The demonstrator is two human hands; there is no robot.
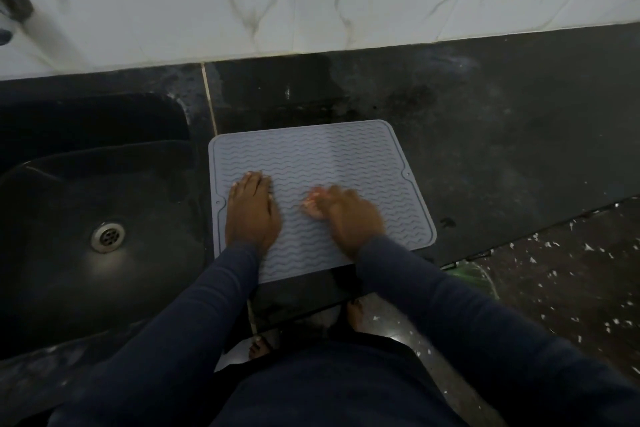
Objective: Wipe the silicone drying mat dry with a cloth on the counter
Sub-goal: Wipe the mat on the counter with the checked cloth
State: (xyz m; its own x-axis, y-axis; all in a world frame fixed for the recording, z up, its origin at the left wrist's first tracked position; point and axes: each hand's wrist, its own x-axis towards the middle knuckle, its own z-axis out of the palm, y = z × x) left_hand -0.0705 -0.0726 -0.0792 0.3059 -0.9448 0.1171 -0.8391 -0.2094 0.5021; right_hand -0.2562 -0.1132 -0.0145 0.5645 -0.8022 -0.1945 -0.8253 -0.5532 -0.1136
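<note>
Grey silicone drying mat (346,156) lay flat on black counter (502,135), just right of black sink (69,201), its near edge by counter's front. Left hand (251,211) rested palm down on mat's left part, fingers straight, holding nothing. Right hand (343,215) was over mat's middle, blurred; whether released or clenched could not be told. Dark blue sleeves (194,305) covered both arms. Metal drain (107,236) sat in sink. White marbled tiles (207,17) ran behind counter.

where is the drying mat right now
In the head view the grey mat lies flat on the dark counter, just right of the sink, with the left hand and right hand on its near half.
</note>
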